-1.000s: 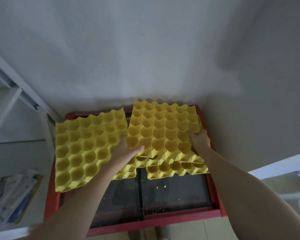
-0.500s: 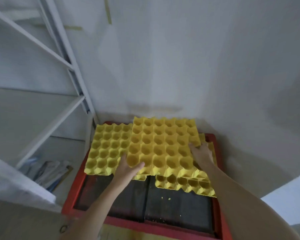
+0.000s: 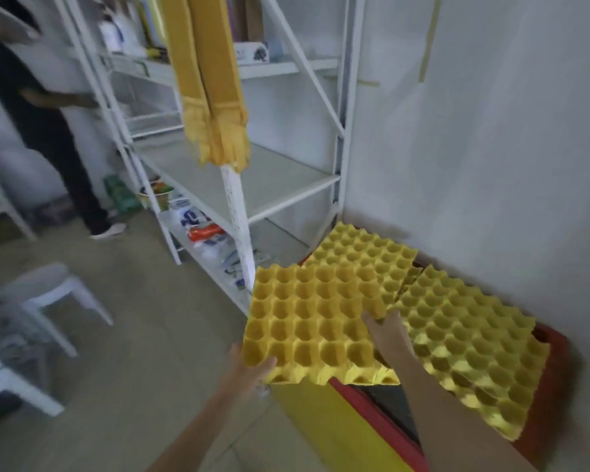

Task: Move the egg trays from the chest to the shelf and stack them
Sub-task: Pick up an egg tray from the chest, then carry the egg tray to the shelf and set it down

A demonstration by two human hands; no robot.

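At the near left corner of the lifted egg tray [image 3: 315, 321], my left hand [image 3: 249, 367] grips its edge, thumb on top. My right hand [image 3: 387, 335] clasps the tray's right edge, fingers curled over the rim. I hold this tray raised over the left end of the red chest [image 3: 556, 349]. Two more egg trays rest on the chest: one [image 3: 464, 349] along its right part, another [image 3: 372, 253] at its far left corner. Just left of the chest stands the white shelf [image 3: 273, 185], its middle board bare.
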